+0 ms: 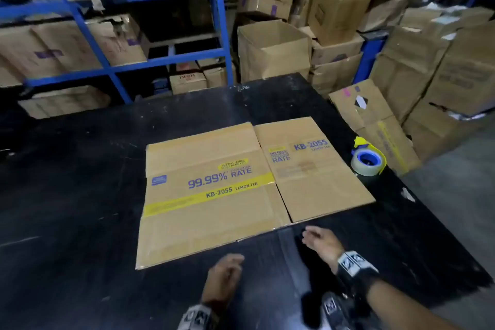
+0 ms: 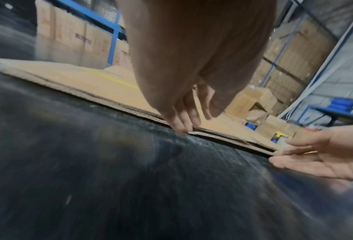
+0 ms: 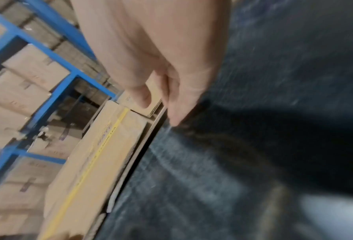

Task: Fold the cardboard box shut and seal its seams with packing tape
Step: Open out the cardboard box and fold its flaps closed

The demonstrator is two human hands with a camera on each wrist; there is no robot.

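Observation:
A flattened cardboard box [image 1: 214, 190] printed "KB-2055 LEMON TEA" lies flat on the black table [image 1: 80, 195]. A roll of clear packing tape in a yellow and blue dispenser [image 1: 368, 159] stands just off the box's right side. My left hand [image 1: 227, 270] hovers at the box's near edge, fingers loosely curled and holding nothing. In the left wrist view its fingertips [image 2: 184, 128] are right at the edge of the box [image 2: 89, 84]. My right hand [image 1: 318, 240] is open, fingers straight, just short of the near edge. In the right wrist view its thumb [image 3: 142, 99] is over the cardboard [image 3: 101, 146].
Blue metal shelving [image 1: 166, 59] with cartons stands behind the table. Stacked and open cardboard cartons [image 1: 273, 48] crowd the back and right. More cartons [image 1: 375, 120] lean against the table's right edge. Bare tabletop spreads left of the box.

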